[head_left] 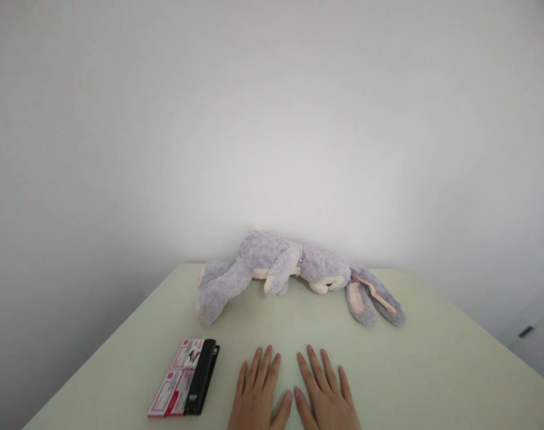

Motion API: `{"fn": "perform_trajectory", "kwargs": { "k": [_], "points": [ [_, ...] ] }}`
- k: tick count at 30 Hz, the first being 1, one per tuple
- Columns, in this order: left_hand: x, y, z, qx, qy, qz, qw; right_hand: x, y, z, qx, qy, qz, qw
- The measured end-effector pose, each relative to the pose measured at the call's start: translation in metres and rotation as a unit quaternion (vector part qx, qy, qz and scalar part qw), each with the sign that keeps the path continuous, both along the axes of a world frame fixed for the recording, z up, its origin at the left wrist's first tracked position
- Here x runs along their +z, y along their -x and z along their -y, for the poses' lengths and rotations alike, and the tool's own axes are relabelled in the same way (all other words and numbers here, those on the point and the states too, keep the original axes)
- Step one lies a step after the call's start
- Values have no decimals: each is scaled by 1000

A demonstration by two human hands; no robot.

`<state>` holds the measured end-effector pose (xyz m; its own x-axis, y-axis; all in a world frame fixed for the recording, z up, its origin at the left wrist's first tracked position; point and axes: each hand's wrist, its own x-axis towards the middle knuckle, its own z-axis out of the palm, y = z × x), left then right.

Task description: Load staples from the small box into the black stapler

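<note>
I see my left hand (pixel 256 397) and right hand (pixel 328 400) flat on the table (pixel 410 382), fingers slightly apart, holding nothing. Beside the left, a black stapler (pixel 202 379) lies along pink-and-white boxes (pixel 166 388); I'd expect it stiff, moderately heavy, best held mid-body. Farther, a plush rabbit (pixel 267 254) sprawls, probably light, soft, graspable round its belly.

On the near side of the plush rabbit (pixel 269 254), the person's left hand (pixel 257 394) and right hand (pixel 326 394) are bare, with slim fingers (pixel 263 367) narrowing to rounded tips and thicker thumbs (pixel 282 409); the fingernails (pixel 269 348) are too small to make out clearly.
</note>
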<state>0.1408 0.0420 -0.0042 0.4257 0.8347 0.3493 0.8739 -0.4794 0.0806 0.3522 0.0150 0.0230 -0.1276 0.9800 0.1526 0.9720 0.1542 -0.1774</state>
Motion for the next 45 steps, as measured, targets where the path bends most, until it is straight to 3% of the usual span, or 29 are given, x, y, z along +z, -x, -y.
{"fn": "perform_trajectory", "kwargs": {
  "k": [32, 45],
  "points": [
    [4, 1, 0, -4, 46, 17, 999, -11, -1, -2, -11, -37, 10, 999],
    [3, 2, -1, -5, 31, 16, 999, 0, -2, 0, -4, 19, -21, 1000]
  ]
}}
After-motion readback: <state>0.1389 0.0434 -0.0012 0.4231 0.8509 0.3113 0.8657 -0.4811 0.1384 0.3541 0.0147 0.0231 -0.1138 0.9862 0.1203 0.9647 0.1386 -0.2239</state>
